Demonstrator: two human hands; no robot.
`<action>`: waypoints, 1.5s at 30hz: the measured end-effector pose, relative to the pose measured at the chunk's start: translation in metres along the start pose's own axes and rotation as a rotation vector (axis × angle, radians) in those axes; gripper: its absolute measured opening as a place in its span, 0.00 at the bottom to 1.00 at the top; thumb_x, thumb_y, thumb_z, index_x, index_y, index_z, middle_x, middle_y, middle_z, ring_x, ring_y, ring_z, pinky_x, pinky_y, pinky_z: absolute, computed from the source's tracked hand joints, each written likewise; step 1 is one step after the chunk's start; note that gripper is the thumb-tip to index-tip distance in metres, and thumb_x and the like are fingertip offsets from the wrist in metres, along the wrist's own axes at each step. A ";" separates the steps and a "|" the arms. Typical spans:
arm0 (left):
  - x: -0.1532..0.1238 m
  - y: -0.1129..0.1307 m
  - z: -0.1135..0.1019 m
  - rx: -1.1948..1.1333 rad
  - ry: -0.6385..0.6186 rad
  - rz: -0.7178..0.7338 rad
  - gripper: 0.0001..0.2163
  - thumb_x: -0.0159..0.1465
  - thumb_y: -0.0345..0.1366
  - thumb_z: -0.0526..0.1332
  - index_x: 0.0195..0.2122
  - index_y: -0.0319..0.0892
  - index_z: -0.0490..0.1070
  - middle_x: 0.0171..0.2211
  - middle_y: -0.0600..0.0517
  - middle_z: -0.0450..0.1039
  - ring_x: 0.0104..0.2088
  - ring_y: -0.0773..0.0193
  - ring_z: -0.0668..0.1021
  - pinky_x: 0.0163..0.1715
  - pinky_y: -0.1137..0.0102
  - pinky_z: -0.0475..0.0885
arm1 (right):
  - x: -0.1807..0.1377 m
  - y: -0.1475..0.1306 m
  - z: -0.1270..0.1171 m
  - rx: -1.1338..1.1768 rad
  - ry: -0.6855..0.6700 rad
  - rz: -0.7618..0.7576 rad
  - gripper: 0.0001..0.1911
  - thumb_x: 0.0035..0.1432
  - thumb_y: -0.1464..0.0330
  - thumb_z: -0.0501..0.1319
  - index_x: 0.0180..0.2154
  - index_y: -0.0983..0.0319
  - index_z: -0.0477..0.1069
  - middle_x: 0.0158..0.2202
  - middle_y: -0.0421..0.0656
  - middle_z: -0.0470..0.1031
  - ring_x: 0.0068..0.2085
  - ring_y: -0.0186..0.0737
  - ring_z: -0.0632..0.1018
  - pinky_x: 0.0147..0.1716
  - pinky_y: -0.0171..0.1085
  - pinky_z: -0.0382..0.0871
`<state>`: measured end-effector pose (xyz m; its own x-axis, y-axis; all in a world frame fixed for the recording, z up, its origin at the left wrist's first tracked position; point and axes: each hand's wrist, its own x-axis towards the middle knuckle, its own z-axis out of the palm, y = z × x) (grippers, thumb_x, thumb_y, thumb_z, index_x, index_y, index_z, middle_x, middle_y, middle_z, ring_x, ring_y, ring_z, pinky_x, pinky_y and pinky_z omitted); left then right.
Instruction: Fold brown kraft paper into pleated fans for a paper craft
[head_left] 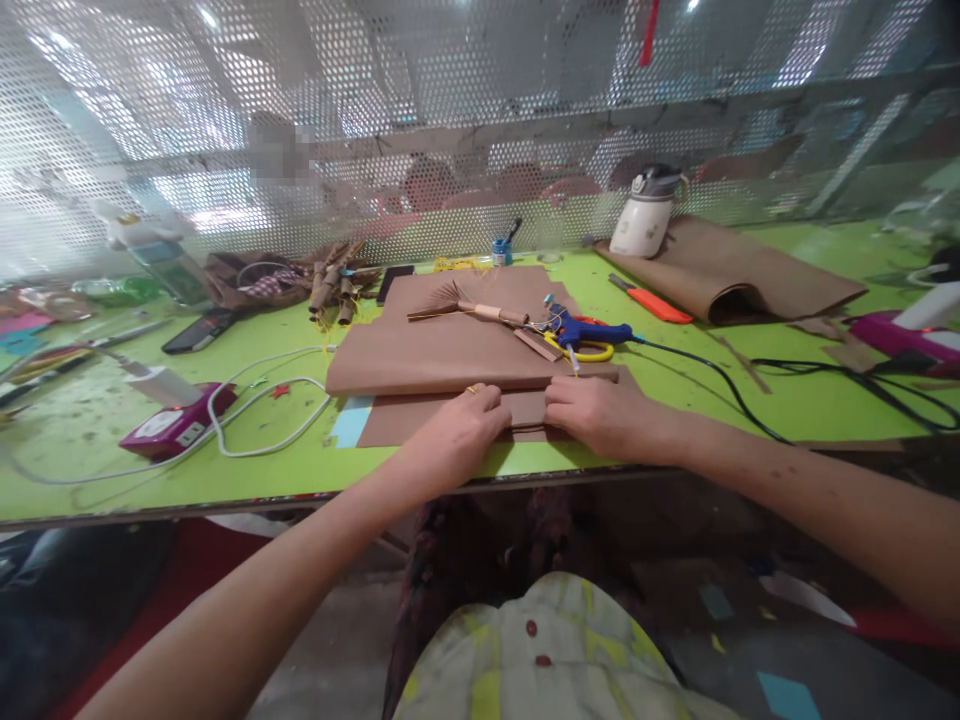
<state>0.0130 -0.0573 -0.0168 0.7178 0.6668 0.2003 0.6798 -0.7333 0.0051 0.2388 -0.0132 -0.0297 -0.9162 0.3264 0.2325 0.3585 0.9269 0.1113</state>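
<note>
A stack of brown paper sheets [442, 350] lies on the green table [97, 450] in front of me. My left hand [465, 425] and my right hand [600, 415] both rest on its near edge, fingers curled, pinching a narrow folded strip of brown paper [529, 410] between them. On top of the stack lie a fringed brown paper piece on a stick [465, 305], a blue glue gun [589, 333] and yellow-handled scissors [589, 352].
A purple box with a white cable [169, 428] sits at the left. An orange cutter [652, 300], folded brown paper [735, 275] and a white bottle [645, 215] are at the back right. Black cords [825, 375] cross the right side. Perforated metal screen [450, 120] behind.
</note>
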 end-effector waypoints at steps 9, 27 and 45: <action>-0.006 -0.001 -0.003 0.085 -0.053 0.052 0.08 0.61 0.23 0.50 0.35 0.37 0.67 0.37 0.45 0.63 0.36 0.60 0.67 0.38 0.68 0.65 | -0.005 -0.008 -0.005 -0.087 -0.015 -0.010 0.08 0.58 0.77 0.52 0.31 0.65 0.68 0.33 0.48 0.68 0.37 0.43 0.64 0.31 0.37 0.54; 0.019 -0.008 -0.032 -0.924 -0.232 -0.373 0.18 0.65 0.41 0.50 0.35 0.33 0.75 0.32 0.44 0.77 0.30 0.63 0.76 0.32 0.70 0.70 | -0.013 -0.017 -0.017 -0.099 0.319 0.090 0.11 0.62 0.75 0.50 0.41 0.68 0.71 0.35 0.51 0.71 0.39 0.43 0.69 0.37 0.41 0.65; 0.027 -0.020 -0.056 -0.909 0.076 -0.346 0.12 0.63 0.36 0.53 0.37 0.37 0.74 0.29 0.49 0.76 0.28 0.67 0.74 0.30 0.74 0.69 | 0.028 0.011 -0.058 0.865 0.456 0.517 0.17 0.55 0.65 0.61 0.47 0.61 0.69 0.43 0.47 0.73 0.43 0.41 0.75 0.42 0.40 0.71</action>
<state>0.0100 -0.0320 0.0434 0.4675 0.8774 0.1080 0.4529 -0.3426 0.8231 0.2279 -0.0047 0.0339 -0.4765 0.7776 0.4103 0.2700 0.5735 -0.7734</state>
